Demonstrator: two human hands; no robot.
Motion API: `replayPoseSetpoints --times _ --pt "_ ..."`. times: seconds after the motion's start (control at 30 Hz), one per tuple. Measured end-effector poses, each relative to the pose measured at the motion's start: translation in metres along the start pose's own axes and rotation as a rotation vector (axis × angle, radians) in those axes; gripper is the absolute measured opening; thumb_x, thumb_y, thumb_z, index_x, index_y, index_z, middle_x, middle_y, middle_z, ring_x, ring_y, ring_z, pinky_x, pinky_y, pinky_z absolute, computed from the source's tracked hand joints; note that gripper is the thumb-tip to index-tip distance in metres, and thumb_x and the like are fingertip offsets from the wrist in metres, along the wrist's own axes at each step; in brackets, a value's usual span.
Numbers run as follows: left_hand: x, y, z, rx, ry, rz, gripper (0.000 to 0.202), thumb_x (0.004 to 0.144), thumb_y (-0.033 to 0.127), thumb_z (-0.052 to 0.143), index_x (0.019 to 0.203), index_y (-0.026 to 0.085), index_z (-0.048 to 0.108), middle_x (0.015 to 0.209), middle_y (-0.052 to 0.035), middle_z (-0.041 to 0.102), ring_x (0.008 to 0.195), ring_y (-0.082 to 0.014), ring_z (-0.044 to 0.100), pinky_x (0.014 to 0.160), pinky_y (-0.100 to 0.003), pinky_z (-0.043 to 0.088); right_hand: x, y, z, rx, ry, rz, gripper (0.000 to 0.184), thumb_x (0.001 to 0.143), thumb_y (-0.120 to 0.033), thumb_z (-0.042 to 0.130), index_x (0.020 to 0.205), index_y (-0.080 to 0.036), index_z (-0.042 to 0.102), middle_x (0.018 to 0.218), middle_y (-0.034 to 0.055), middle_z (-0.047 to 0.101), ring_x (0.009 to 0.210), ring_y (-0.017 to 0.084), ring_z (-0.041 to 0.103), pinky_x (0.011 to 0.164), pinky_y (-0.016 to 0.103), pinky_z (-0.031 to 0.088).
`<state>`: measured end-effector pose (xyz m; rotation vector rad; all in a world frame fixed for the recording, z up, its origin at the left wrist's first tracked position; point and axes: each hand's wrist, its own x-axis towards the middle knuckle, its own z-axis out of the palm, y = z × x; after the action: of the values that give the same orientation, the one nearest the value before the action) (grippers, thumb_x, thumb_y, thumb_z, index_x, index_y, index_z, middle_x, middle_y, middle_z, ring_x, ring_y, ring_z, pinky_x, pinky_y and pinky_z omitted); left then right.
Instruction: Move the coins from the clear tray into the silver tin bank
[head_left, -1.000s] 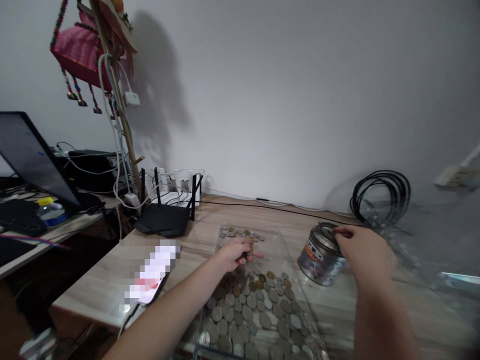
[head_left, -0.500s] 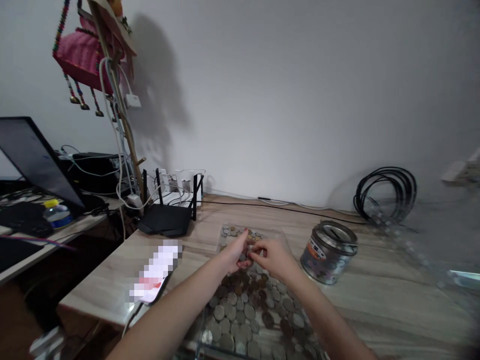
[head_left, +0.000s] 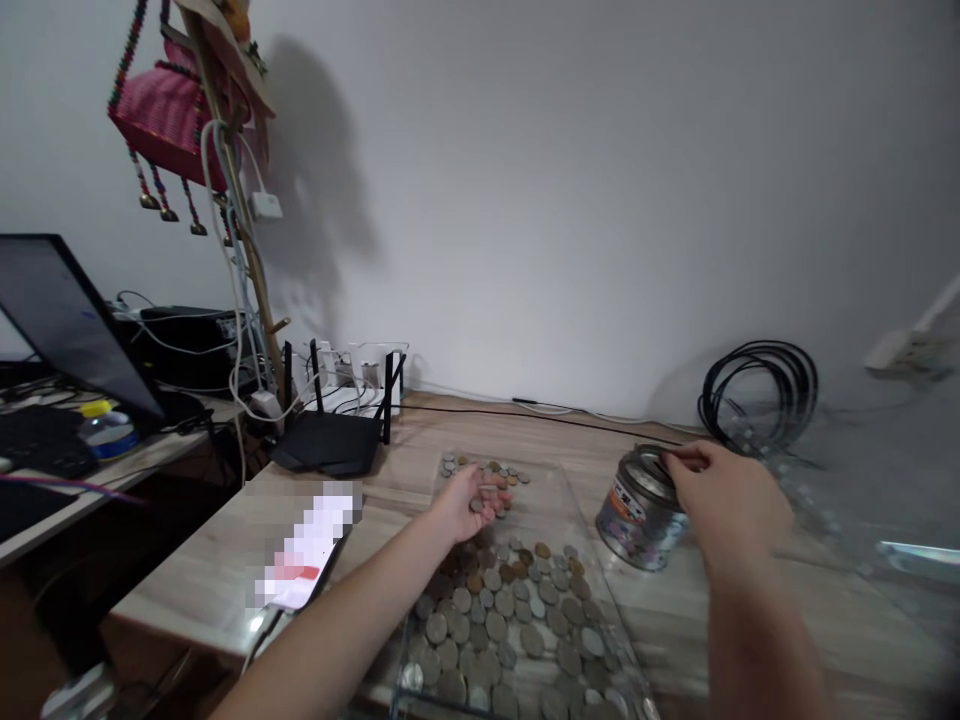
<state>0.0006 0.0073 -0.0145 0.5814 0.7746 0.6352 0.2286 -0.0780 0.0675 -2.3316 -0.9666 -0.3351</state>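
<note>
In the head view, a clear, shallow, rectangular plastic tray (head_left: 551,508) lies at six o'clock, its low walls presumably keeping the round silver and brass-coloured metal coins (head_left: 496,627) gathered. Above its far half, the left hand (head_left: 480,495) is loosely cupped, fingers half curled, seemingly cradling coins so they stay in the palm (too small to count). At four o'clock a round silver metal tin (head_left: 637,530) stands upright, near the tray, handy for the right hand (head_left: 727,500); its narrowed fingertips meet the lid, hiding whether they pinch anything.
</note>
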Motion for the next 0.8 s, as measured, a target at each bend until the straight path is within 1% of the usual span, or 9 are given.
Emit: replayPoseSetpoints --times 0.1,0.23,0.3,0.33,0.43,0.5,0.67,0.73,0.8 --pt "0.0 -0.001 0.0 -0.045 0.013 0.035 0.044 0.087 0.037 0.019 0.094 0.007 0.051 0.062 -0.0086 0.055 0.049 -0.0113 0.051 0.044 -0.018 0.037 0.01 0.012 -0.001 -0.096 -0.105 -0.027 0.024 0.069 -0.036 0.051 0.077 -0.02 0.066 0.075 0.0099 0.064 0.065 0.023 0.055 0.051 0.031 0.032" --pt "-0.006 0.0 0.003 -0.1 -0.002 0.035 0.05 0.086 0.042 0.015 0.101 0.006 0.048 0.073 -0.0124 0.057 0.067 -0.0175 0.057 0.062 -0.028 0.045 -0.001 -0.001 0.009 -0.054 0.123 -0.252 0.034 0.074 -0.037 0.043 0.088 -0.017 0.066 0.08 0.0124 0.065 0.077 0.027 0.055 0.063 0.037 0.037" --pt "-0.008 0.001 0.004 -0.127 -0.026 0.03 0.054 0.085 0.046 0.014 0.104 0.007 0.046 0.079 -0.0137 0.057 0.074 -0.0191 0.057 0.067 -0.031 0.045 -0.018 -0.017 0.018 0.106 0.119 -0.424 0.033 0.076 -0.033 0.041 0.09 -0.015 0.065 0.085 0.0114 0.065 0.08 0.024 0.055 0.069 0.035 0.039" --pt "-0.009 0.001 0.005 -0.138 -0.039 0.032 0.056 0.084 0.049 0.014 0.105 0.007 0.045 0.081 -0.0135 0.057 0.075 -0.0192 0.057 0.069 -0.031 0.044 -0.028 -0.026 0.025 0.192 0.018 -0.529 0.03 0.076 -0.03 0.042 0.088 -0.016 0.065 0.085 0.0098 0.065 0.079 0.021 0.056 0.07 0.033 0.04" --pt "-0.011 0.002 0.005 -0.14 -0.096 0.071 0.06 0.081 0.057 0.015 0.106 0.011 0.045 0.074 -0.0075 0.054 0.067 -0.0175 0.055 0.066 -0.03 0.043 -0.063 -0.052 0.047 0.368 -0.465 -0.92 0.023 0.074 -0.028 0.047 0.089 -0.02 0.064 0.088 0.0046 0.065 0.077 0.016 0.056 0.071 0.027 0.041" --pt "-0.012 0.001 0.006 -0.122 -0.158 0.09 0.06 0.079 0.06 0.016 0.106 0.016 0.046 0.067 -0.0026 0.051 0.059 -0.0157 0.052 0.061 -0.029 0.041 -0.08 -0.063 0.059 0.434 -0.624 -1.077 0.022 0.074 -0.027 0.05 0.091 -0.021 0.063 0.094 0.0041 0.064 0.082 0.016 0.056 0.073 0.026 0.041" --pt "-0.015 -0.002 0.008 -0.116 -0.303 0.092 0.056 0.082 0.057 0.015 0.104 0.018 0.049 0.07 -0.0028 0.052 0.062 -0.0147 0.052 0.064 -0.028 0.04 -0.084 -0.067 0.066 0.415 -0.58 -1.066 0.019 0.077 -0.024 0.044 0.076 -0.018 0.062 0.079 0.0052 0.063 0.074 0.015 0.055 0.067 0.026 0.041" --pt "-0.015 -0.003 0.008 -0.085 -0.354 0.09 0.054 0.083 0.055 0.017 0.102 0.018 0.052 0.078 -0.005 0.055 0.07 -0.0156 0.053 0.069 -0.031 0.04 -0.07 -0.059 0.057 0.38 -0.407 -0.977 0.023 0.078 -0.027 0.041 0.075 -0.019 0.062 0.079 0.0056 0.063 0.074 0.016 0.055 0.069 0.028 0.04" --pt "-0.014 -0.004 0.007 -0.011 -0.344 0.119 0.051 0.083 0.053 0.02 0.1 0.018 0.053 0.087 -0.0074 0.056 0.079 -0.0169 0.054 0.071 -0.032 0.041 -0.049 -0.045 0.042 0.335 -0.159 -0.748 0.025 0.077 -0.032 0.042 0.078 -0.019 0.063 0.081 0.0068 0.064 0.073 0.017 0.055 0.069 0.03 0.04"
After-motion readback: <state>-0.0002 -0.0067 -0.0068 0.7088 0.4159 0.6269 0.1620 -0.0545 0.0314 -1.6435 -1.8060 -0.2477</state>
